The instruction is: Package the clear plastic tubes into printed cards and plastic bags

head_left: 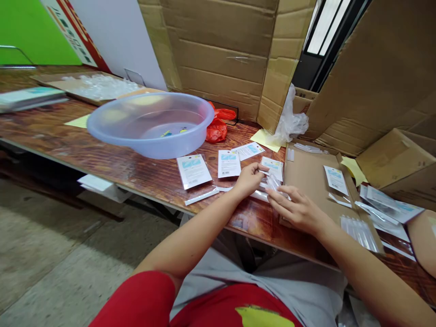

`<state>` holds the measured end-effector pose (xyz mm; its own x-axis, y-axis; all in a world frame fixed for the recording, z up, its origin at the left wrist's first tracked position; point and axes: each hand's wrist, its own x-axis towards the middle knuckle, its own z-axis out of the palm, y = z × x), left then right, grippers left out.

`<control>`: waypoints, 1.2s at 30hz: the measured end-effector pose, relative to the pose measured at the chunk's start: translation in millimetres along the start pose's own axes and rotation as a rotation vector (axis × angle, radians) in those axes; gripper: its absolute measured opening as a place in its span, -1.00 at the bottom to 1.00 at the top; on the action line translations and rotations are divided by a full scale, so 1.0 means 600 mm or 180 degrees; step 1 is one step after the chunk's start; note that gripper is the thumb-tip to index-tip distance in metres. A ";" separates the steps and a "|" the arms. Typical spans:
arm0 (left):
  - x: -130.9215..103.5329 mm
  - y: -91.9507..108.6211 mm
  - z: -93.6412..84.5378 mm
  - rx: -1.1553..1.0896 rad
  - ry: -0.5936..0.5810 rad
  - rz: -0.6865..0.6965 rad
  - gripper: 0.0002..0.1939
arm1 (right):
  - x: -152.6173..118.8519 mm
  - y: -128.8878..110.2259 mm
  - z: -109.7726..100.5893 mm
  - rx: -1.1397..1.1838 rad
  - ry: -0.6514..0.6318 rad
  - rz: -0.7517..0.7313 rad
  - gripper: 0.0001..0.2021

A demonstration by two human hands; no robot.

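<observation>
My left hand (251, 179) is closed, thumb and forefinger pinching the edge of a clear plastic piece (273, 182), perhaps a sleeve with small tubes; its exact kind is too blurred to tell. From the other side, my right hand (295, 210) has its fingers bent together against the same piece. Just beyond the fingertips lies a printed card in a clear bag (272, 166). Left of my hands are more bagged cards, one nearer the edge (193, 171) and another (229, 163) beside it. Clear strips with white edges (202, 196) lie in front of them.
A translucent blue basin (150, 125) stands at the left, with a red plastic bag (218, 125) behind it. On the right, a shallow cardboard tray (306, 181) holds clear tubes (359, 232) and a card. Another person's arm (424, 236) reaches in at the far right.
</observation>
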<state>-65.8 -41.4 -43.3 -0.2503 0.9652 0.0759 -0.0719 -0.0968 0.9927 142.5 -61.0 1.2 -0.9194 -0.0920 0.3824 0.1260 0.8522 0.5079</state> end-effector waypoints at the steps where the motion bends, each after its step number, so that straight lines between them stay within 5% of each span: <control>1: -0.001 0.000 0.002 -0.0098 -0.0013 -0.0032 -0.78 | -0.002 -0.001 -0.001 0.0104 -0.0098 0.0026 -0.71; 10: -0.002 0.003 0.009 -0.0613 0.0074 -0.0210 -0.79 | -0.002 -0.004 -0.026 0.0631 -0.0346 0.0277 -0.56; 19: -0.011 0.013 0.011 -0.0758 0.0027 -0.0156 -0.91 | 0.036 0.028 0.048 0.0585 -0.0596 0.1408 -0.46; 28: -0.007 0.004 0.008 -0.0771 0.0012 -0.0246 -0.83 | -0.003 0.090 0.057 0.2284 -0.1041 0.2482 -0.31; 36: -0.014 0.016 0.006 -0.0918 -0.0319 -0.0171 -0.81 | 0.029 0.081 0.105 0.3006 -0.0439 0.2871 -0.54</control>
<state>-61.0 -49.8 -34.3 -0.1434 0.9885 0.0473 -0.3572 -0.0962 0.9291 109.2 11.2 -16.4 -0.6870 0.7011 0.1909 0.4565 0.6209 -0.6373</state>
